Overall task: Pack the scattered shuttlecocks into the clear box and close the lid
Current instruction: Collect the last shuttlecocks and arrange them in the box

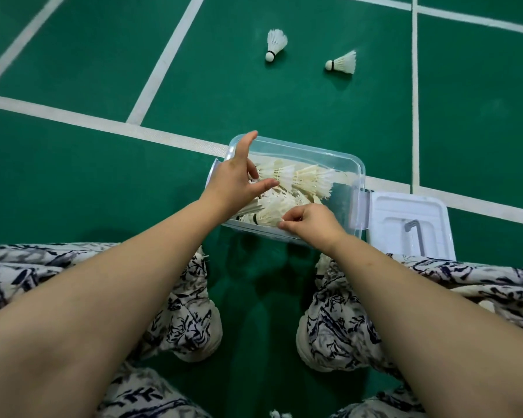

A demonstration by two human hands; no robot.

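Green court floor (73, 176) with white lines carries everything under inspection. The clear box (357, 164) sits on it directly ahead of the crouching person, with its white lid (405, 206) off and lying flat just beside the box's right wall. The left hand (233, 182) hangs over the box's left end with fingers spread and thumb out, holding nothing. The right hand (314, 221) is at the near wall, its fingers curled and apparently pinching the feather skirt of the nearest packed shuttlecock (269, 217). A heap of packed shuttlecocks (311, 182) fills most of the box. Two remain outstanding, both well beyond the far wall. The first loose shuttlecock (275, 43) lies with its cork toward the person and its axis running away from them. The second loose shuttlecock (343, 63) lies crosswise, cork to the left. By my judgement the left hand, being further forward, is nearer the first. A further shuttlecock (280, 414) is cut off at the bottom of the view. Whitish shapes beside the patterned trousers (178, 312) cannot be identified. The count inside the box cannot be made out.
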